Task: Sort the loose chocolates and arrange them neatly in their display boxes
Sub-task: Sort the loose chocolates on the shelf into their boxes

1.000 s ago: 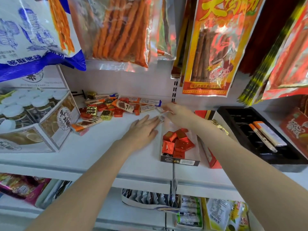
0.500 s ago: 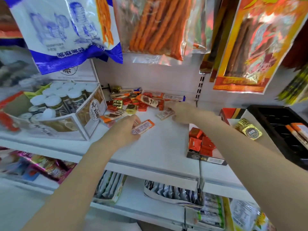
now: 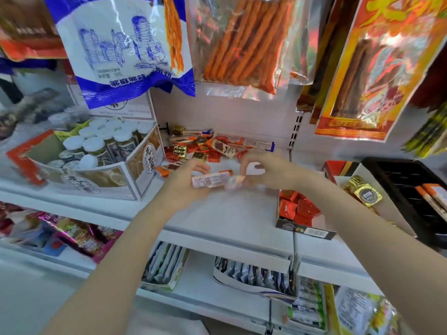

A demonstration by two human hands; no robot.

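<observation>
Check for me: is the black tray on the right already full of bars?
No, the black tray holds only a couple of orange-and-white bars; its other slots show empty.

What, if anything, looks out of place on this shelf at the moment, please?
A jumbled heap of loose chocolates lies at the back of the white shelf, mixed bars and squares lying at all angles, outside any box. The red squares also lie untidily in their box.

Single view, head-worn, wide-angle. It looks forward and down at a white shelf [image 3: 232,221] from close range, both forearms reaching in from the bottom edge. Hanging snack bags [image 3: 242,42] crowd the top of frame; a lower shelf [image 3: 200,293] shows beneath. Edges bow outward.
</observation>
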